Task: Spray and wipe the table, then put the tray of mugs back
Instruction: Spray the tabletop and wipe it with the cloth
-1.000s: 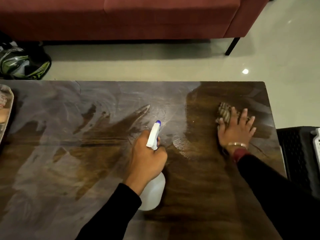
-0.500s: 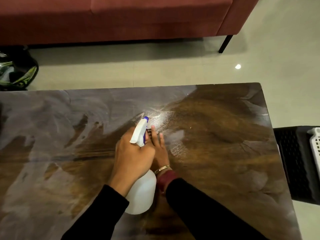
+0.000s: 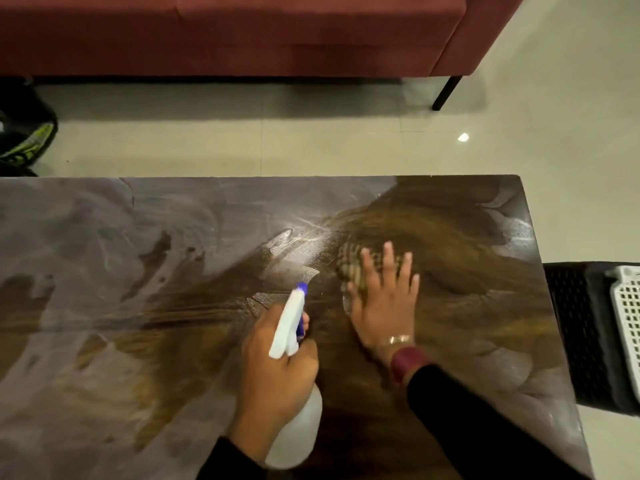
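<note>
A dark wooden table (image 3: 138, 341) fills the lower view, its top streaked with wet smears. My left hand (image 3: 277, 368) grips a white spray bottle (image 3: 298, 434) with a blue nozzle, pointing away from me over the table's middle. Just to its right, my right hand (image 3: 384, 299) presses flat with spread fingers on a striped cloth (image 3: 349, 265), which shows at the fingertips. No tray of mugs is in view.
A red sofa (image 3: 242, 32) stands beyond the table across pale floor tiles. A black chair (image 3: 581, 334) with a white slotted basket (image 3: 628, 313) sits at the table's right end. A dark bag with green trim (image 3: 24, 143) lies on the floor at far left.
My right hand swept the cloth from the right end leftward behind the bottle, then back to the right of it. The view shifted right; the object at the left edge left the view.
</note>
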